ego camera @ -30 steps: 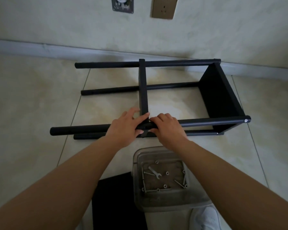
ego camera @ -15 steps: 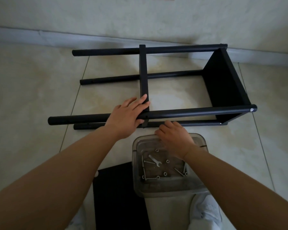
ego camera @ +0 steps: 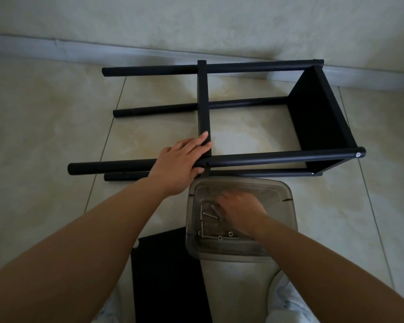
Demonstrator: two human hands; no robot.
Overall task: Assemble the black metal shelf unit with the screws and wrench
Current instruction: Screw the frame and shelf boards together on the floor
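The black shelf unit (ego camera: 278,157) lies on its side on the tiled floor, four tubes running left to right. An end panel (ego camera: 317,113) closes its right end and a middle panel (ego camera: 203,101) crosses the tubes. My left hand (ego camera: 180,164) rests on the near upper tube where the middle panel meets it, fingers straight along the panel, thumb tip showing below the tube. My right hand (ego camera: 240,208) is down inside the clear plastic box (ego camera: 287,206), fingertips among the screws (ego camera: 207,214) and small nuts (ego camera: 230,234). Motion blur hides what the fingers hold.
A loose black panel (ego camera: 168,276) lies flat on the floor under my left forearm, beside the box. My white shoes (ego camera: 287,299) show at the bottom edge. The wall and its skirting (ego camera: 56,47) run just behind the shelf unit.
My right hand left the near tube and dropped into the box of screws. My left hand stayed on the tube and panel joint, fingers sliding up along the panel.
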